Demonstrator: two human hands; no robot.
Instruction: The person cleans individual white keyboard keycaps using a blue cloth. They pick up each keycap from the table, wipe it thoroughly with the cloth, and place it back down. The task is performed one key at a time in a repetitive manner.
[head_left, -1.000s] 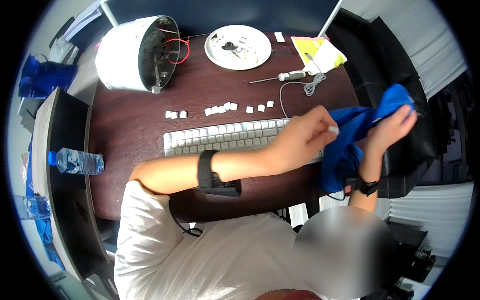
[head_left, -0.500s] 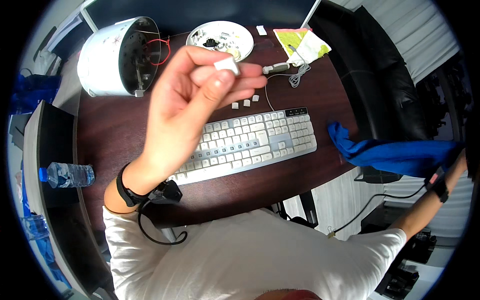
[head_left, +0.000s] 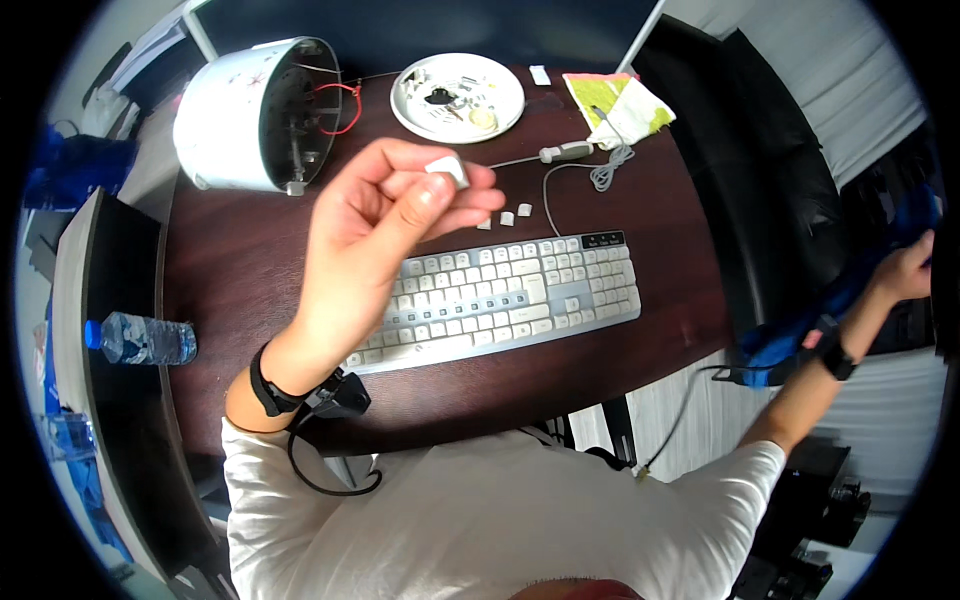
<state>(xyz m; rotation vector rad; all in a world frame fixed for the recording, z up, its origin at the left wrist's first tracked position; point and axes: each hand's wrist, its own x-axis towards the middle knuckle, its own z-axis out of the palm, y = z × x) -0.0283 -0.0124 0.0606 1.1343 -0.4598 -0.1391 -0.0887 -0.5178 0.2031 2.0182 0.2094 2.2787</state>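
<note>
My left hand is raised above the desk, pinching a white keycap between thumb and fingers. Below it lies a white-and-grey keyboard; one of its rows shows bare switches without caps. Three loose keycaps lie behind the keyboard, one partly covered by my fingers. Far out to the right, my right hand is closed on a blue cloth, which hangs beside the black couch. Part of that cloth is dim and blurred.
On the desk stand a white drum-shaped housing with a red wire and a white dish of small parts. A screwdriver, a coiled cable and a yellow-green cloth lie right. A water bottle is at left.
My right hand has pulled the blue cloth off the desk's right side and moved up. The left hand, still pinching the keycap, has come slightly down and nearer the keyboard.
</note>
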